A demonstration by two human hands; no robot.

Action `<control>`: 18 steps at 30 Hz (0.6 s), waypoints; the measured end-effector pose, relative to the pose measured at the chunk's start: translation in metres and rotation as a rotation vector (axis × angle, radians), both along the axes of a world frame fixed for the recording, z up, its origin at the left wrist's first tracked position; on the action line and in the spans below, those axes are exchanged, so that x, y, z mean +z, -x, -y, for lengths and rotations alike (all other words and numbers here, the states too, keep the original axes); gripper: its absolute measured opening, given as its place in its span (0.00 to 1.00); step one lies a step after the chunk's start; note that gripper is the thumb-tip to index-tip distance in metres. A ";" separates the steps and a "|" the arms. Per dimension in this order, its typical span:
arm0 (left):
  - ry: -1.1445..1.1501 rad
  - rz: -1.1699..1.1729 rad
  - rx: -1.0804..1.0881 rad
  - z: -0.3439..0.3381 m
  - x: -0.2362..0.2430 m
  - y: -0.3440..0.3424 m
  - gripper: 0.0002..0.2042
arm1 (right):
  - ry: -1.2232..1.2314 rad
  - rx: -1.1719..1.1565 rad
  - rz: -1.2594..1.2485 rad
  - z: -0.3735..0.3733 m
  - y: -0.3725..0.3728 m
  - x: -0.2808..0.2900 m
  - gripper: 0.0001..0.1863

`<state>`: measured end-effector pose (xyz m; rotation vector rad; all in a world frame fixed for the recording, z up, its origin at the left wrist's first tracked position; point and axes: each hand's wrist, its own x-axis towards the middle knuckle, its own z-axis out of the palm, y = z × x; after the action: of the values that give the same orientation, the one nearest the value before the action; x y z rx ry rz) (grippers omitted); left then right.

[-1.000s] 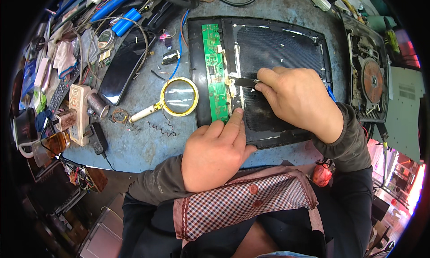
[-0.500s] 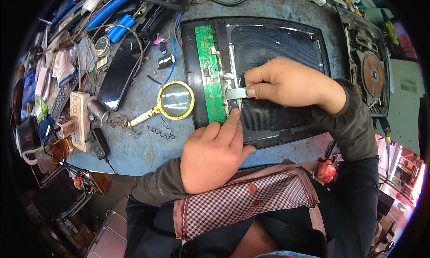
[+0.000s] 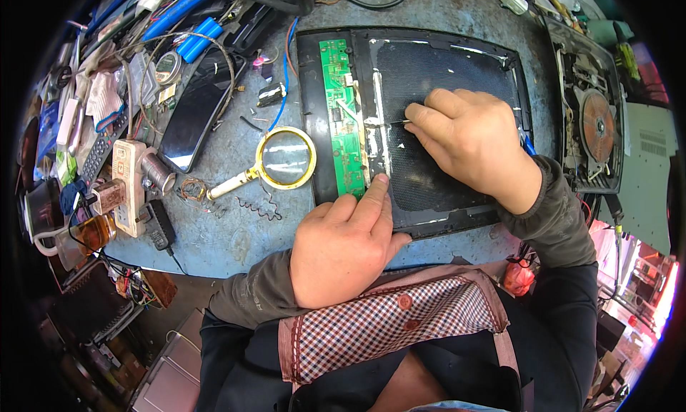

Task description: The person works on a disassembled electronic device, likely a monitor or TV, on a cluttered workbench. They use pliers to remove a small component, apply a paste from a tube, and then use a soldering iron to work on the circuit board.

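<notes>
A black panel (image 3: 446,69) with dark mesh and a flaking white strip (image 3: 375,101) lies on the bench, with a green circuit board (image 3: 346,162) along its left side. My left hand (image 3: 343,244) lies over the lower edge of the panel, index finger extended onto the strip beside the board. My right hand (image 3: 468,144) is closed in a pinch on a thin blade (image 3: 396,122), seen nearly edge-on and mostly hidden, above the mesh just right of the strip.
A magnifying glass (image 3: 284,160), smartphone (image 3: 196,112), power strip (image 3: 127,187) and scattered tools and wires cover the blue bench (image 3: 214,247) at the left. An open device with a reddish disc (image 3: 594,130) stands at the right. A red bag (image 3: 520,276) is below the bench edge.
My right hand has shifted with the blade, lately up and rightward from the board, turning so the blade shows less. My left hand stays on the panel's lower part.
</notes>
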<state>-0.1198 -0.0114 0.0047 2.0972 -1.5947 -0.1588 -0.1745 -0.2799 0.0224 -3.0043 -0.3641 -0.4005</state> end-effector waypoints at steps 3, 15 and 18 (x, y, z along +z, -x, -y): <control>0.016 0.003 0.001 0.001 -0.001 0.000 0.32 | 0.079 -0.033 0.047 -0.004 0.008 -0.012 0.11; 0.024 -0.008 0.018 0.001 -0.002 0.002 0.31 | -0.208 -0.008 -0.193 0.003 0.000 0.004 0.05; 0.012 0.009 0.011 0.000 -0.001 0.000 0.31 | -0.143 -0.088 -0.098 -0.008 0.001 -0.002 0.06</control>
<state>-0.1202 -0.0117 0.0036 2.0995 -1.5851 -0.1359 -0.1760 -0.2720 0.0202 -2.8932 -0.1875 -0.2720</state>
